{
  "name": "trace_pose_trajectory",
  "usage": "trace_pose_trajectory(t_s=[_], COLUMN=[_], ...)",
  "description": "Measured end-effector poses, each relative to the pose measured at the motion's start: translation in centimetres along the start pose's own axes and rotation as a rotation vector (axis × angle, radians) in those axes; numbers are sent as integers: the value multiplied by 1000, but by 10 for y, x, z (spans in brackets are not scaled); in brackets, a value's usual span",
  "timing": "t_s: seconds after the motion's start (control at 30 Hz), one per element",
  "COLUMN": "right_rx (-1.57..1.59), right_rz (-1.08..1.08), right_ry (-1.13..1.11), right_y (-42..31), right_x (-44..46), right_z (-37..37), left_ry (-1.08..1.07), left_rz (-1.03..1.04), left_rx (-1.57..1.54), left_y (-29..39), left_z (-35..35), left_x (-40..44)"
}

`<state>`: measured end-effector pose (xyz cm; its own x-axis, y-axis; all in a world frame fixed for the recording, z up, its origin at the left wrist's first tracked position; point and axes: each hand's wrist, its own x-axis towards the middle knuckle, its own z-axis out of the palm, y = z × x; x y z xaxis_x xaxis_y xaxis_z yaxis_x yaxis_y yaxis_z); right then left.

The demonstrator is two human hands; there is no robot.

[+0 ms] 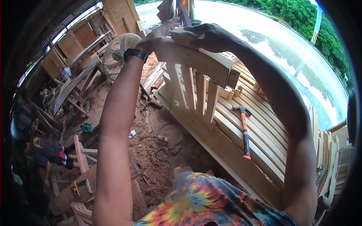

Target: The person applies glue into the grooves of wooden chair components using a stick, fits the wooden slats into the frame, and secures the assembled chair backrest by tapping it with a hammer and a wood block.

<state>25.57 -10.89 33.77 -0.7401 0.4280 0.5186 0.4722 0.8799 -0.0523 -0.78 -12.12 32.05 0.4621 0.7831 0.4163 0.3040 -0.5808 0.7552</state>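
Observation:
Both my arms reach up to a thick wooden rail (203, 60) at the top of a slatted wooden piece. My left hand (160, 35), with a dark band at the wrist, lies on the rail's far end with its fingers spread. Bent over a short wood block (184, 37) on top of the rail is my right hand (213, 37), its fingers wrapped round it. Upright slats (189, 86) run down from the rail to the slatted wooden seat (260, 116). An orange and black hammer (244, 132) rests on those slats.
A caged fan (120, 56) stands at the upper left. Another person (47, 150) bends down at the lower left near wooden frames (83, 154). Wood shavings (151, 139) and cords cover the ground. Several curved wooden pieces (330, 165) stand at the right.

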Motion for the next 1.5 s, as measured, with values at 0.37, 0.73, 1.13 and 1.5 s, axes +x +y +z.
trace_pose_trajectory(t_s=[0.37, 0.73, 1.13, 1.5], right_rx=[-66, 362, 394, 215], right_rz=[1041, 1592, 957, 851], right_ry=[-629, -354, 362, -167], right_y=[80, 18, -44, -145], right_x=[-321, -387, -225, -56], right_z=[129, 159, -91, -149], left_ry=[-188, -178, -207, -199], left_rz=[-58, 160, 199, 224], left_rx=[-99, 117, 50, 97], left_y=[-13, -33, -29, -35], left_z=[-7, -21, -23, -26], left_x=[25, 24, 19, 21])
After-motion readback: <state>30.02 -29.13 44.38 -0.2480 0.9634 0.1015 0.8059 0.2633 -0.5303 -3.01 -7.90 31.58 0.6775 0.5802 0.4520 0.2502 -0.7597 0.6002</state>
